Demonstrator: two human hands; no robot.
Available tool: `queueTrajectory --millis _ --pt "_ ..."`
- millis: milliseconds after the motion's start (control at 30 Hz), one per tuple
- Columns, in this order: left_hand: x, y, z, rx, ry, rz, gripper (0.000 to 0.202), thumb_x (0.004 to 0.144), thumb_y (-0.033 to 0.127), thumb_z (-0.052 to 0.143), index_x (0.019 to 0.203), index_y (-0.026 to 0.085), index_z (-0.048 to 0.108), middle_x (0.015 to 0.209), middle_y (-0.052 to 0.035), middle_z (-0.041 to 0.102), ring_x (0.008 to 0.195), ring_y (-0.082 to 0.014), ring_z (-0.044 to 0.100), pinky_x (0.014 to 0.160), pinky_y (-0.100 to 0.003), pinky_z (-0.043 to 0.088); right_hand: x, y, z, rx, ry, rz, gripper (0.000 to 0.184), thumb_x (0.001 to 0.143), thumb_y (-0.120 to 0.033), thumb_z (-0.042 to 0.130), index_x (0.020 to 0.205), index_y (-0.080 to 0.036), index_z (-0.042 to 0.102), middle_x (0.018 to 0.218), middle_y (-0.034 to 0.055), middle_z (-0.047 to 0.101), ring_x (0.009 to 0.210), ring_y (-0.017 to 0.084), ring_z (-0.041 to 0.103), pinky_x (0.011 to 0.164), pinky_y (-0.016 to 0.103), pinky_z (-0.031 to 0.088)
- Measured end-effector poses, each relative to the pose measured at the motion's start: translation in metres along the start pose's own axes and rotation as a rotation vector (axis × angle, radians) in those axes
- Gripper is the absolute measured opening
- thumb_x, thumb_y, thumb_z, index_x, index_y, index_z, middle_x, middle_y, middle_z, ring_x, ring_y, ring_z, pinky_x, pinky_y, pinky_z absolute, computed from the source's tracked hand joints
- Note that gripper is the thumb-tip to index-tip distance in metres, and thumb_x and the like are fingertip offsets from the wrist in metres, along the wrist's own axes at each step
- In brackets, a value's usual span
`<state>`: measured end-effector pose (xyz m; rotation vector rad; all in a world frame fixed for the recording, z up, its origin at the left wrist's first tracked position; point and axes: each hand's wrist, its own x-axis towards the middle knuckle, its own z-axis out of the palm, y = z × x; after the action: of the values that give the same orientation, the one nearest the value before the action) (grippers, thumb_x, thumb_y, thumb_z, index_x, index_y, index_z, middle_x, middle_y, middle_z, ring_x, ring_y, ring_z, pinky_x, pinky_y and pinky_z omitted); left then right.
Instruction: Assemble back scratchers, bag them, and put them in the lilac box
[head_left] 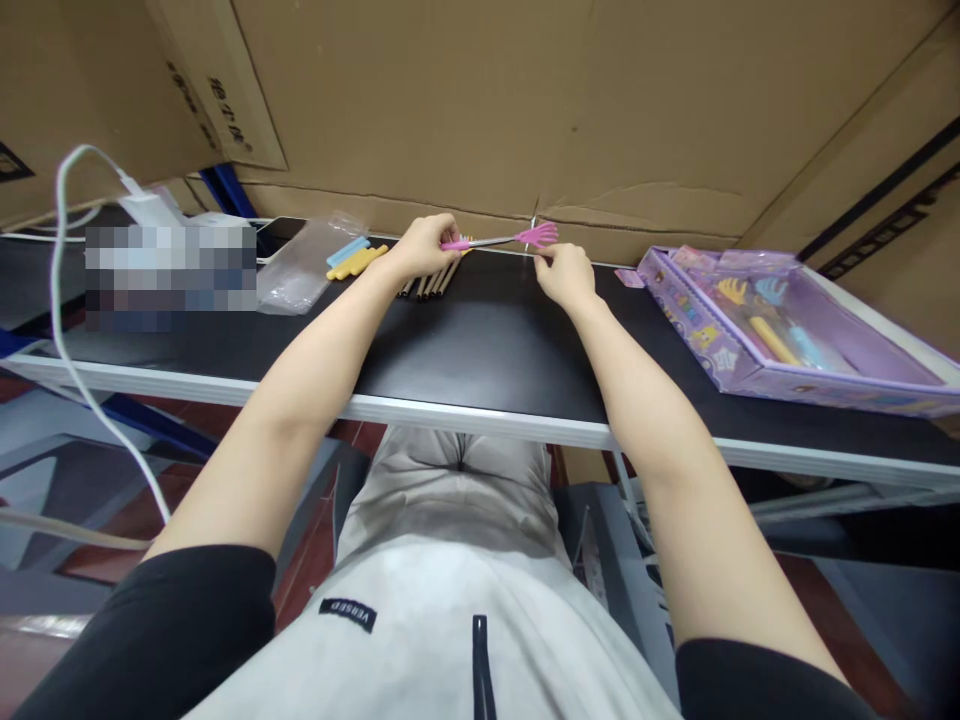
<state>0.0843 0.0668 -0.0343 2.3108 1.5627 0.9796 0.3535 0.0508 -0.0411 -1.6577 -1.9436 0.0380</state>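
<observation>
My left hand [429, 246] pinches the pink handle of a small back scratcher [491, 242], held level above the table with its claw head to the right. My right hand [568, 274] is closed, fingertips against the lower side of the pink claw. A thin shiny piece [529, 236] shows behind the claw; whether my right fingers grip it or the claw is unclear. Below my left hand lie several thin rods [431, 284] with dark ends, and a bit of yellow at their far end. Beside my left wrist rest yellow tubes [358, 264] and blue tubes [347, 250].
At right stands an open purple display box [694, 325] holding yellow and blue back scratchers [780, 325]. A clear plastic bag [304, 270], a phone-like slab [281, 232] and a white charger with cable [154, 208] lie at left. A cardboard wall [480, 110] closes the table's back.
</observation>
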Motion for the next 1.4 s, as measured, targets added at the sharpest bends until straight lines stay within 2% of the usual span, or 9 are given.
queueTrajectory --millis 100,200,300,467,733,933,1067,1267,1400 --pt "-0.003 -0.011 -0.002 -0.046 0.031 0.049 0.014 0.088 0.023 0.078 0.099 0.02 0.072 0.092 -0.0068 0.073 0.098 -0.0257 0.068 0.095 -0.039 0.053 0.011 0.007 0.008 0.347 0.083 0.049 0.031 0.103 -0.044 0.075 0.116 -0.016 0.083 0.115 0.0176 0.082 0.123 0.037 0.076 0.113 0.056 0.059" --pt "-0.006 -0.012 -0.005 -0.061 0.047 0.089 0.009 0.09 0.026 0.076 0.097 0.022 0.072 0.087 -0.0051 0.071 0.092 -0.0233 0.065 0.09 -0.038 0.052 0.017 0.008 0.01 0.736 0.088 0.138 0.037 0.099 -0.054 0.08 0.11 -0.019 0.079 0.105 0.0107 0.082 0.102 0.027 0.081 0.094 0.043 0.066" --pt "-0.008 -0.006 -0.005 -0.04 0.034 0.091 0.008 0.092 0.027 0.075 0.098 0.021 0.072 0.09 -0.0061 0.072 0.091 -0.0228 0.063 0.09 -0.038 0.051 0.015 0.001 0.007 0.968 0.024 0.208 0.032 0.093 -0.048 0.09 0.099 -0.021 0.074 0.094 0.0043 0.079 0.085 0.017 0.078 0.079 0.029 0.064" --pt "-0.01 0.0 0.002 -0.01 0.027 0.123 0.01 0.097 0.028 0.071 0.101 0.019 0.073 0.097 -0.008 0.073 0.097 -0.0243 0.065 0.094 -0.039 0.049 0.007 -0.012 0.003 1.126 -0.042 0.282 0.028 0.094 -0.032 0.092 0.085 -0.02 0.068 0.074 -0.0017 0.069 0.069 0.01 0.068 0.071 0.022 0.059" --pt "-0.009 -0.006 0.012 0.025 0.108 0.201 0.013 0.098 0.03 0.067 0.104 0.02 0.073 0.093 -0.0068 0.071 0.097 -0.0248 0.064 0.091 -0.038 0.048 0.005 -0.018 0.0 1.224 -0.045 0.33 0.03 0.095 -0.029 0.092 0.082 -0.02 0.066 0.064 -0.005 0.061 0.058 0.007 0.058 0.064 0.019 0.055" --pt "-0.008 -0.006 0.009 0.012 0.104 0.218 0.015 0.099 0.03 0.066 0.106 0.019 0.074 0.094 -0.0071 0.072 0.095 -0.0241 0.064 0.091 -0.038 0.048 0.003 -0.024 0.001 1.276 -0.054 0.343 0.033 0.096 -0.026 0.089 0.077 -0.02 0.063 0.067 -0.0051 0.061 0.059 0.006 0.058 0.069 0.021 0.058" --pt "-0.008 -0.005 0.011 0.005 0.1 0.251 0.018 0.099 0.03 0.066 0.109 0.019 0.075 0.097 -0.0077 0.074 0.095 -0.0238 0.064 0.092 -0.038 0.048 0.003 -0.03 0.007 1.374 -0.035 0.368 0.03 0.105 -0.022 0.078 0.08 -0.02 0.062 0.073 -0.0046 0.065 0.064 0.006 0.061 0.079 0.023 0.062" --pt "-0.008 -0.004 0.016 -0.018 0.102 0.284 0.022 0.099 0.034 0.066 0.11 0.019 0.078 0.093 -0.0068 0.075 0.088 -0.0221 0.063 0.088 -0.036 0.047 0.011 -0.024 0.021 1.386 0.003 0.368 0.02 0.106 -0.03 0.077 0.095 -0.017 0.068 0.094 0.0018 0.073 0.104 0.017 0.078 0.1 0.037 0.064" --pt "-0.009 -0.002 0.016 -0.017 0.102 0.288 0.024 0.099 0.035 0.067 0.112 0.019 0.079 0.09 -0.0058 0.074 0.086 -0.0212 0.062 0.086 -0.035 0.046 0.015 -0.019 0.028 1.364 0.015 0.352 0.025 0.104 -0.039 0.08 0.1 -0.017 0.069 0.1 0.0037 0.075 0.114 0.021 0.078 0.099 0.038 0.065"
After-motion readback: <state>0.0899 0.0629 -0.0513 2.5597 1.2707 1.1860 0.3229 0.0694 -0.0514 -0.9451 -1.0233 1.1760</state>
